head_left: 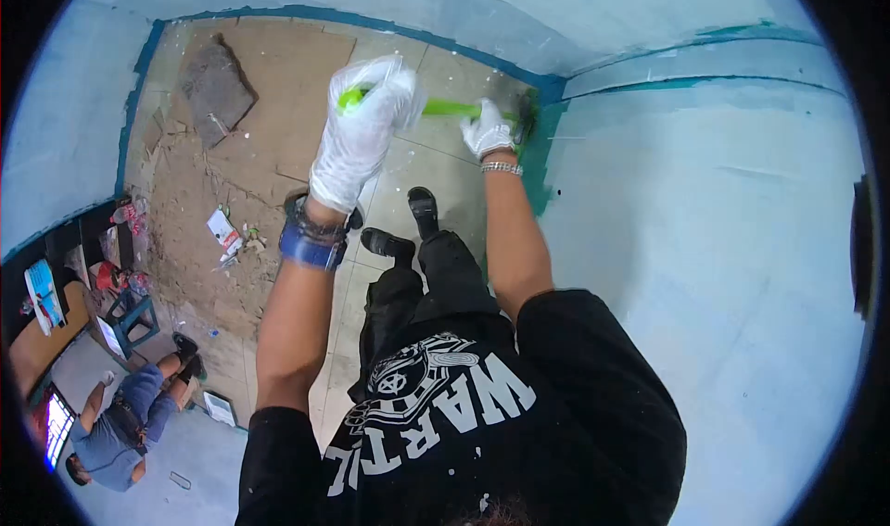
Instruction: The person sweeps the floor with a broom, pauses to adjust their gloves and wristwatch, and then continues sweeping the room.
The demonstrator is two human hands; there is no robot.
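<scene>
A bright green handle runs across the upper middle of the head view. My left hand, in a white glove, is wrapped round its left end. Further right, my right hand, also gloved, is closed on the handle near its other end. A dark, blurred tool head at the handle's right end is close to the green-painted strip at the wall's corner. Whether the head touches the wall I cannot tell.
Brown cardboard covers the floor at the left, with a grey sack and scattered litter on it. Pale walls enclose the corner. A seated person, a small stool and a lit screen are at the lower left.
</scene>
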